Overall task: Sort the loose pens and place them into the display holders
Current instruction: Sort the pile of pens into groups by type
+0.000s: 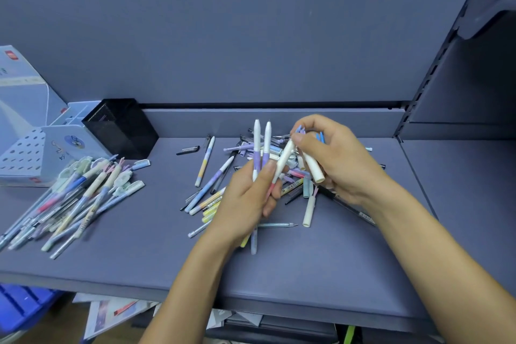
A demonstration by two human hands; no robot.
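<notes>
white-and-purple pens (257,148) stand gripped in the left hand (248,198); the right hand (337,162) clutches cream pens (314,169), both hands over the loose pile (209,186) right of the black mesh holder (120,126); another heap (72,204) lies before it.

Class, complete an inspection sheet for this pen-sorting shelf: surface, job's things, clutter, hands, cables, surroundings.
Surface: flat grey-blue shelf board.
Job's things: mixed heap of loose pastel pens at centre; second pile of pens at left; black mesh pen holder and white cardboard display box at back left.
Clutter: short black pen piece lying apart from the heap.
Hands: left hand grips two white-and-purple pens upright; right hand grips cream-barrelled pens.
Cables: nothing seen.
Surroundings: grey back panel; blue plastic crate and loose papers below the shelf.
</notes>
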